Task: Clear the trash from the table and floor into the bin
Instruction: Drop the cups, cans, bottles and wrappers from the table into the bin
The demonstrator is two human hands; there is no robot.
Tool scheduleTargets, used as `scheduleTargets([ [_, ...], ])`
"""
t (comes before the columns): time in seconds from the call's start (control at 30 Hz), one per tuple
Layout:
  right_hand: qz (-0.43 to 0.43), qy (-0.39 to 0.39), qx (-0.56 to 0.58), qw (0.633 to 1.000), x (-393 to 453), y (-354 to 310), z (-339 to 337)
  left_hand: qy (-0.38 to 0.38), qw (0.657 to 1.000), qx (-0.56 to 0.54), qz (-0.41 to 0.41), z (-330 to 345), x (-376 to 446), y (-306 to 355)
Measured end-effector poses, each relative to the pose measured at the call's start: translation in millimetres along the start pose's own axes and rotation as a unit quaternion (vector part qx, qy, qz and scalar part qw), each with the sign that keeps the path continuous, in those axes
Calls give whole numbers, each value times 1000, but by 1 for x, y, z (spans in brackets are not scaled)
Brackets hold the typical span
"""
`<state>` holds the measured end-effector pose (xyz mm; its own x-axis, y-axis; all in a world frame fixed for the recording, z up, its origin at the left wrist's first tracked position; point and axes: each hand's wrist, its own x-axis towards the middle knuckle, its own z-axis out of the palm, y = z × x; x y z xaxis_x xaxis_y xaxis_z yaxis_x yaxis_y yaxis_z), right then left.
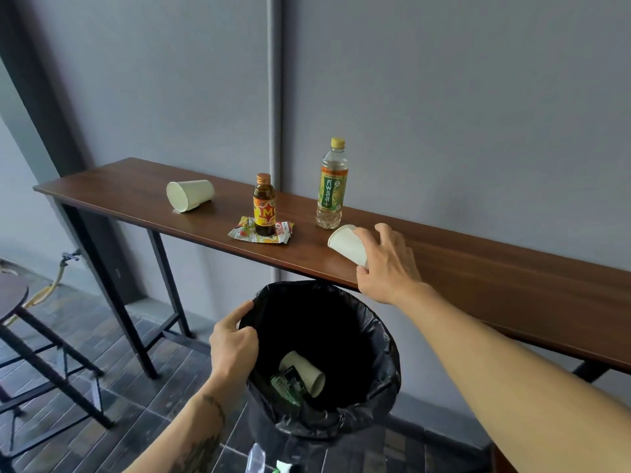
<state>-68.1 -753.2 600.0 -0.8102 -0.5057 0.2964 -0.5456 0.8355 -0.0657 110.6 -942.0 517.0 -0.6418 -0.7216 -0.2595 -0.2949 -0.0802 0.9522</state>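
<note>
My right hand (pixel 387 264) grips a white paper cup (pixel 346 245) lying on its side near the front edge of the long wooden table (pixel 478 278). My left hand (pixel 234 343) pinches the rim of the black-lined bin (pixel 375 336), which sits below the table edge. Inside the bin lie a paper cup (pixel 304 372) and a green wrapper (pixel 286 385). On the table there is another tipped paper cup (pixel 189 199), a small brown bottle (pixel 264 206) standing on a colourful wrapper (pixel 246 233), and a clear green-labelled bottle (pixel 333 186) just behind the held cup.
A grey wall runs directly behind the narrow table. A dark stool (pixel 20 312) stands at the left on the tiled floor. A clear plastic item (pixel 256 457) lies on the floor in front of the bin.
</note>
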Motion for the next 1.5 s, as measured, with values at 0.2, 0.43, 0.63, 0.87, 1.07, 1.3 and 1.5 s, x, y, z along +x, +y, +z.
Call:
scheduleTargets([
  [0.2,22,-64,72,995,21,19,20,38,999,-21,-11,14,-3,-6],
  [0.43,-85,66,209,972,20,23,37,99,995,-6,-13,35,-20,0],
  [0.63,-274,-12,278,921,-40,-15,41,133,991,-8,-14,39,-19,-3],
  [0.87,-297,-151,212,919,-50,-36,84,162,987,-24,-1,29,-14,-1],
  [1.07,-304,-85,228,921,-24,-46,67,176,982,-70,-12,8,2,-8],
  [1.3,-225,-20,243,943,34,-81,48,162,984,-64,-25,-38,39,-13],
  [1.5,-4,-36,286,958,102,-111,53,132,991,-13,18,-77,75,-3],
])
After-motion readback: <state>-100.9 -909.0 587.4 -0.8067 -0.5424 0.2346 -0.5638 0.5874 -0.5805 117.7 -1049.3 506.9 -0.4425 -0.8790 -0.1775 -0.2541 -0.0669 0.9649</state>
